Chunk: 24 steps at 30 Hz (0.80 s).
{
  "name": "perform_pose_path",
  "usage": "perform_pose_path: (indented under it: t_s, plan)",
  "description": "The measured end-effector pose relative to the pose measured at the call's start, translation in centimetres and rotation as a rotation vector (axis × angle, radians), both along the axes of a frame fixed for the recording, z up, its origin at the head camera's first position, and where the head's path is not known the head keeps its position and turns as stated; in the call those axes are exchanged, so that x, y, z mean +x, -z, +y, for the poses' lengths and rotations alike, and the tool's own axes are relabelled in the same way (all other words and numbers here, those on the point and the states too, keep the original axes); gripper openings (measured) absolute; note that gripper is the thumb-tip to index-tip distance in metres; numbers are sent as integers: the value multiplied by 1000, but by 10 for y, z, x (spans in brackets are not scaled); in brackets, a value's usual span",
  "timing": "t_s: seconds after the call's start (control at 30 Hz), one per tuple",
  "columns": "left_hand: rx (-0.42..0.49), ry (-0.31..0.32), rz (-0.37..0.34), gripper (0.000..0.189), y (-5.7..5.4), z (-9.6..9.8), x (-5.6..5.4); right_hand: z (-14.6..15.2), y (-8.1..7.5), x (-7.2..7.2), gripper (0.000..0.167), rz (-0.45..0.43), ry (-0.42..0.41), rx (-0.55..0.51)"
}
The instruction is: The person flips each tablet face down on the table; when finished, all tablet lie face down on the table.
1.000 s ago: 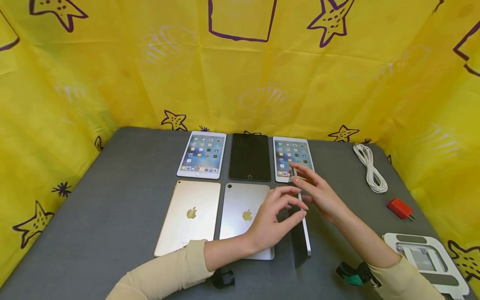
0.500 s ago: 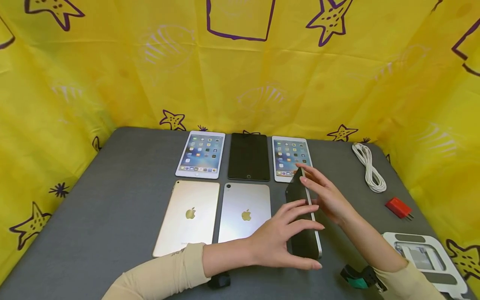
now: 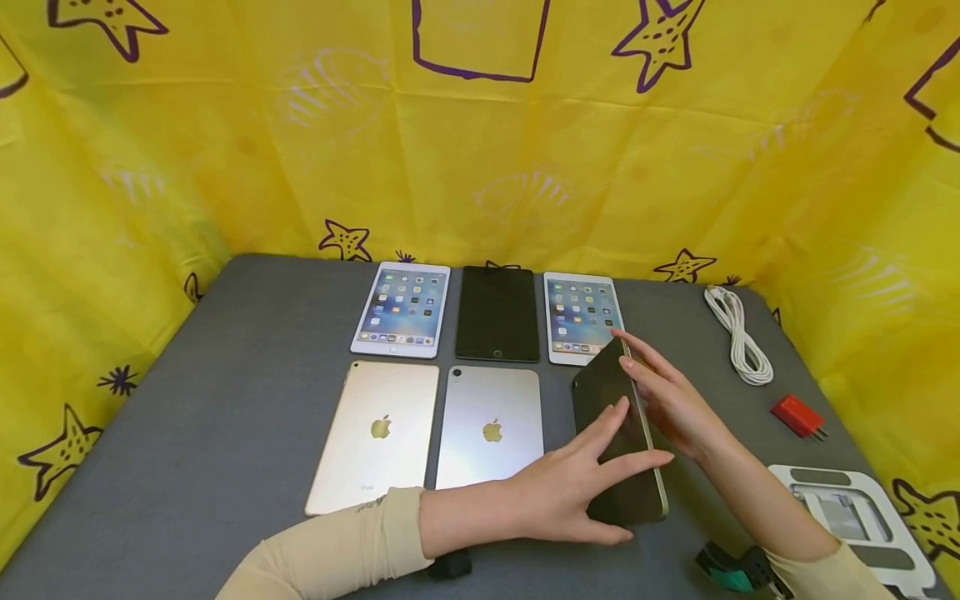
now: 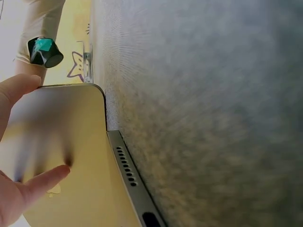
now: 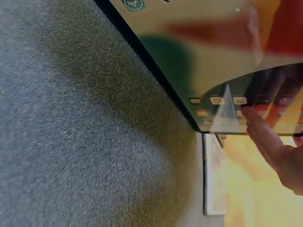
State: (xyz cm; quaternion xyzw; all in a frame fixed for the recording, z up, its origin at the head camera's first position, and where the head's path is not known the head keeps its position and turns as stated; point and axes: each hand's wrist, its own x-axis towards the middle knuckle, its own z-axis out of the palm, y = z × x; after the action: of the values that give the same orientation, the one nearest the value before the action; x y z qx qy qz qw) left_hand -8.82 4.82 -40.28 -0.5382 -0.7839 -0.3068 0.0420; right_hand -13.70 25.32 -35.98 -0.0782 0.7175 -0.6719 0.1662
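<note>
A thin tablet (image 3: pixel 628 435) stands tilted on its long edge, its back facing left. In the left wrist view a logo shows on that back (image 4: pixel 85 127); in the right wrist view the screen (image 5: pixel 208 33) is lit with app icons. My right hand (image 3: pixel 681 410) pinches the tablet near its far top corner. My left hand (image 3: pixel 558 493) lies against the back with spread, straight fingers, the index reaching past the upper edge. A silver tablet (image 3: pixel 491 396) lies face down beside it, partly hidden by the left forearm. To its left lies a gold tablet (image 3: pixel 382 458), also face down.
Behind them lie a white tablet (image 3: pixel 405 304), a black tablet (image 3: pixel 498 312) and another white tablet (image 3: pixel 581 308), screens up. On the right are a coiled white cable (image 3: pixel 738 333), a red charger plug (image 3: pixel 798 415) and a white folding stand (image 3: pixel 847 517). Yellow cloth (image 3: pixel 480 150) surrounds the table.
The tablet has moved right and leaned over, showing more of its back. My left hand has shifted right and spread its fingers against the back; my right hand has moved right with the corner.
</note>
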Motion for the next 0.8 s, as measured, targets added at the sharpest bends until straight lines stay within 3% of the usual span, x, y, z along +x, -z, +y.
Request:
perform_pose_path:
  t_s: [0.23, 0.37, 0.47, 0.6, 0.8]
  plan:
    - [-79, 12, -7, 92, 0, 7, 0, 11, -2, 12, 68, -109, 122, -40]
    - [-128, 14, -23, 94, 1, 11, -2, 21, 4, 17, 49, -118, 198, -77]
    - [-175, 2, -22, 94, 1, 12, -3, 28, 8, 19, 45, -120, 253, -63]
    - [-285, -35, -47, 94, -1, 12, -3, 33, 13, 19, 62, -130, 293, -51]
    - [-396, -78, -48, 90, 1, 9, -5, 39, 24, 21, 14, -155, 351, -114]
